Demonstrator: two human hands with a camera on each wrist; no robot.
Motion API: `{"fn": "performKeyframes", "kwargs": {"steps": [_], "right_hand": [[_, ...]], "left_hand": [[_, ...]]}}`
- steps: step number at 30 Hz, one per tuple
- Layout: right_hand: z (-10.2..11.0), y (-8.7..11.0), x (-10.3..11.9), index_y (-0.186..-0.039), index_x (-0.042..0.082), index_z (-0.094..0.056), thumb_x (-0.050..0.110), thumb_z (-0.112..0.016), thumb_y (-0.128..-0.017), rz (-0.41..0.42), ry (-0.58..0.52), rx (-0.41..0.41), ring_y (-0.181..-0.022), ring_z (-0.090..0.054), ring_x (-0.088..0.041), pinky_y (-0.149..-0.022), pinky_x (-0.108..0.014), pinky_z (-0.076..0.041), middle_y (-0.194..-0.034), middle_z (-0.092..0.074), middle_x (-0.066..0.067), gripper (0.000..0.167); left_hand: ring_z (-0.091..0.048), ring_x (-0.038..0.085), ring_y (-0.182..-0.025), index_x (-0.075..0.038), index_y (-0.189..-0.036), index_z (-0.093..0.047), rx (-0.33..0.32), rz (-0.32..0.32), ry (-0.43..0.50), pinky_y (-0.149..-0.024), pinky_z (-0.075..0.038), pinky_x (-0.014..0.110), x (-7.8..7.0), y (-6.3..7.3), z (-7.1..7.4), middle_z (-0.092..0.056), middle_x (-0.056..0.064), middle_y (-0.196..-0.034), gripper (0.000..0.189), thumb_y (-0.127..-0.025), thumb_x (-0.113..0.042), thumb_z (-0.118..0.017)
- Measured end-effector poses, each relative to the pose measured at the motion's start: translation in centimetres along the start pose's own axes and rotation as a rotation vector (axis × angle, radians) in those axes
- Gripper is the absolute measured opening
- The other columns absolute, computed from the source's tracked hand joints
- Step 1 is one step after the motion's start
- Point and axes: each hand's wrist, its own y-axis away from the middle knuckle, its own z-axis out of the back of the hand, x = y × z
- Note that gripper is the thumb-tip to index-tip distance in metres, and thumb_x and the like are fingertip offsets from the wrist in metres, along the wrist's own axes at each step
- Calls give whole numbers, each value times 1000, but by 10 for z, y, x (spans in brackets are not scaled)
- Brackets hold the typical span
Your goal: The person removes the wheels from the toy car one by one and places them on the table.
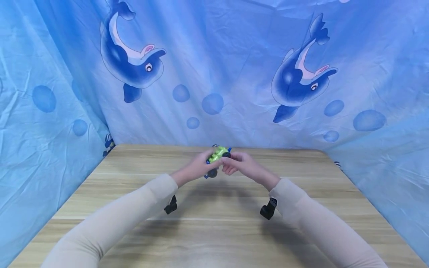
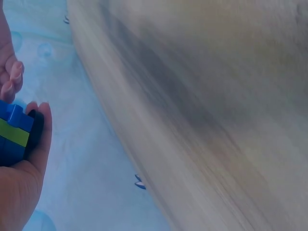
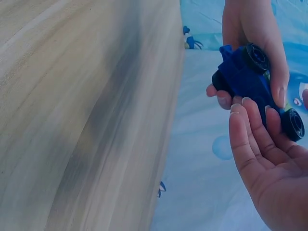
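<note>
A toy car [image 1: 218,154] with a bright green body, a blue underside and black wheels is held above the far part of the table. My left hand [image 1: 196,167] grips it from the left, thumb along one side. From the other end my right hand [image 1: 246,165] holds it near a black wheel, with thumb and fingers about it. The right wrist view shows the blue underside [image 3: 243,77] and the right fingers [image 3: 255,130] against it. In the left wrist view only a blue and green end [image 2: 13,132] of the car appears; the rest is cut off.
The wood-grain table [image 1: 214,230] lies beneath both forearms. A blue curtain [image 1: 234,74] printed with dolphins and bubbles hangs behind it and at both sides. Black wrist cameras [image 1: 268,209] sit under the light sleeves.
</note>
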Motion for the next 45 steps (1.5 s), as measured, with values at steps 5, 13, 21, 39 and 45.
{"fn": "performKeyframes", "kwargs": {"steps": [5, 13, 21, 39, 45], "right_hand": [[-4, 1, 2, -102, -6, -63, 34, -51, -101, 24, 25, -42, -76, -65, -30, -74, -43, -57, -85, -68, -18, 42], [-12, 1, 3, -89, 2, -69, 36, -54, -99, 24, 66, -170, -57, -60, -17, -64, -47, -56, -66, -65, -6, 38], [-16, -3, 4, -82, 5, -71, 33, -58, -98, 33, 140, -261, -52, -58, -14, -54, -34, -55, -60, -63, -4, 34], [-14, -12, -3, -82, 4, -69, 33, -62, -95, 8, 94, -245, -59, -64, -25, -59, -36, -57, -66, -66, -12, 33], [-11, -11, -2, -86, 0, -65, 25, -76, -84, -43, -70, -353, -67, -67, -24, -67, -40, -59, -80, -71, -16, 28]], "left_hand": [[-62, 15, -83, -5, -128, -53, -13, -21, -3, -71, -51, 27, -4, 2, -3, -64, 10, -101, 44, -97, -36, -57], [-51, 16, -74, -5, -132, -50, -40, 0, -40, -63, -44, 26, -7, 3, -5, -54, 7, -90, 48, -97, -37, -58], [-50, 16, -74, -9, -138, -49, -65, -36, -65, -63, -43, 26, -5, 1, -5, -55, 8, -90, 49, -97, -36, -57], [-55, 16, -77, -9, -138, -48, -87, 2, -81, -67, -46, 27, 1, -3, -4, -59, 9, -95, 50, -98, -37, -56], [-55, 15, -74, -7, -134, -50, -80, 3, -77, -63, -47, 26, 3, -3, -4, -58, 8, -91, 47, -98, -36, -56]]}}
